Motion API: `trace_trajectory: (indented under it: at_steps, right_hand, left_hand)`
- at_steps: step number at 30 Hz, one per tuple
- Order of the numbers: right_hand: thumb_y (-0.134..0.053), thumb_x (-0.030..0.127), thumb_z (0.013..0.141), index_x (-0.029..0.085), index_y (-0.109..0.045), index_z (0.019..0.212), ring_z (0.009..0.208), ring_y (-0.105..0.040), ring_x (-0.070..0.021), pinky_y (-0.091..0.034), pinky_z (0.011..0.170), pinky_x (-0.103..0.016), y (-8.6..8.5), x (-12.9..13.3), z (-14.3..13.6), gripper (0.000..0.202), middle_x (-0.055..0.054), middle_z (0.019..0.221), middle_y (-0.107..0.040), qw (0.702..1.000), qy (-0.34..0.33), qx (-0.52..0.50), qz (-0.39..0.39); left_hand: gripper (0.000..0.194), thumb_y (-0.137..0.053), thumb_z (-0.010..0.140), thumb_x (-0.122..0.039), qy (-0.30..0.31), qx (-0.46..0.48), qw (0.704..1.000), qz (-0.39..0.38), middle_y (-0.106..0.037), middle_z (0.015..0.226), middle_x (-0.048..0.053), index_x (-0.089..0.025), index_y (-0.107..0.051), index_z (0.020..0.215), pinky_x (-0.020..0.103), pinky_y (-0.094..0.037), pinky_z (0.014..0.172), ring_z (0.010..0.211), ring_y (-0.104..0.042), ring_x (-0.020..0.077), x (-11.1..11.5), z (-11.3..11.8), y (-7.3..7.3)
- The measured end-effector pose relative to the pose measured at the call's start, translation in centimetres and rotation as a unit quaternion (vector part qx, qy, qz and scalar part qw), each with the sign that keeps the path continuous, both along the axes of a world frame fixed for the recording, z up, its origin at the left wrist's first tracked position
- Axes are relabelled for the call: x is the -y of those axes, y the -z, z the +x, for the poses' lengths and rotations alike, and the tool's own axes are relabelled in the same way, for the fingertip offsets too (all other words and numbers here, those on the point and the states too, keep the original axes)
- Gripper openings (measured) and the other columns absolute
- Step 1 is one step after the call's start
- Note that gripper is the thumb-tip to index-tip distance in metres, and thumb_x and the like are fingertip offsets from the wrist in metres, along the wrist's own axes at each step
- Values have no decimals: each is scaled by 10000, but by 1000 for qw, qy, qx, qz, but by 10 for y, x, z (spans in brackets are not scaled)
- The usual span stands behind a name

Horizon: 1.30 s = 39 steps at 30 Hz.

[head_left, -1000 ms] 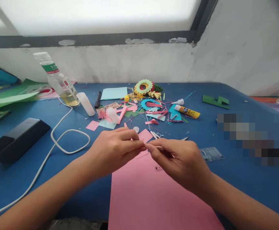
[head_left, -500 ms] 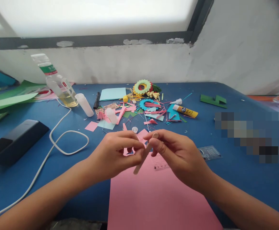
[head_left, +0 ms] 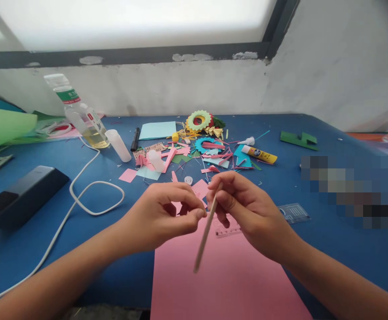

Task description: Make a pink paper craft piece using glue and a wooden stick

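My right hand (head_left: 247,209) pinches a flat wooden craft stick (head_left: 204,238) near its upper end, between thumb and fingers. The stick slants down to the left, held in the air above a large pink paper sheet (head_left: 227,280). Close beside the stick is my left hand (head_left: 170,211), its thumb and forefinger drawn together and the other fingers curled. Nothing shows in its pinch; whether its fingertips touch the stick is unclear. A clear ruler (head_left: 227,232) lies on the pink sheet, partly behind my right hand.
Paper scraps (head_left: 147,172), a light blue paper ring (head_left: 202,146), a yellow glue tube (head_left: 262,154) and a white bottle (head_left: 118,146) are beyond my hands. On the left are a clear bottle (head_left: 95,138), a white cable (head_left: 60,226) and a dark device (head_left: 23,195).
The stick has swung steeper, its lower end dropping and moving slightly right. My left fingers have come away from over its middle. My right hand has rotated a little and still holds it.
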State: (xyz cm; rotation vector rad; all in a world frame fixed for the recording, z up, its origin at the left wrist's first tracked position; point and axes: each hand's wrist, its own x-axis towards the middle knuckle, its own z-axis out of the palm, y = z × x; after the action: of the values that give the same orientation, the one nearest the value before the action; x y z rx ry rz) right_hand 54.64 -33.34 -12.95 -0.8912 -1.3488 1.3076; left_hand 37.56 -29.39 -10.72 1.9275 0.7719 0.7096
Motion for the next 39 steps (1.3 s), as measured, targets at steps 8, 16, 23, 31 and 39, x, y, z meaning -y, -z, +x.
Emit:
trace_trajectory:
  at_steps: [8, 16, 23, 31, 39]
  right_hand:
    - [-427, 149, 913, 243, -528, 907, 546, -480, -34, -428, 512, -118, 0, 0, 2, 138, 54, 707, -515, 999, 0, -30, 27]
    - [-435, 148, 903, 245, -521, 887, 533, -469, -42, -437, 494, -122, -1, -1, -1, 131, 57, 677, -498, 998, 39, -3, 40]
    - [-427, 111, 899, 252, -513, 922, 579, -508, -44, -452, 550, -140, 1, 3, -1, 166, 57, 724, -523, 980, 92, 108, 140]
    - [-434, 39, 864, 245, -512, 957, 624, -558, -41, -468, 609, -148, 5, 5, -1, 239, 67, 729, -558, 958, 111, 178, 196]
    - [-413, 2, 846, 251, -514, 960, 651, -572, -81, -484, 618, -214, 5, 8, 1, 291, 39, 760, -572, 952, 102, 199, 211]
  left_hand:
    - [134, -504, 787, -182, -2, -41, 999, 36, -541, 639, -14, -151, -588, 687, 133, -343, 409, 549, -472, 66, -1, -4, -1]
    - [183, -537, 817, -225, -87, -66, 983, 144, -558, 652, -12, -134, -575, 663, 135, -363, 444, 563, -472, 56, -8, -5, 9]
    - [129, -542, 820, -170, 26, -43, 989, 142, -638, 772, 22, -147, -669, 818, 139, -450, 505, 659, -570, 75, -4, -5, 9]
    - [94, -597, 727, -83, 5, -12, 991, 133, -649, 694, 10, -126, -681, 728, 121, -439, 454, 565, -570, 59, 2, -2, 5]
    - [129, -569, 782, -124, 46, -34, 988, 145, -651, 703, 20, -149, -692, 752, 152, -442, 500, 590, -569, 71, 0, -4, 2]
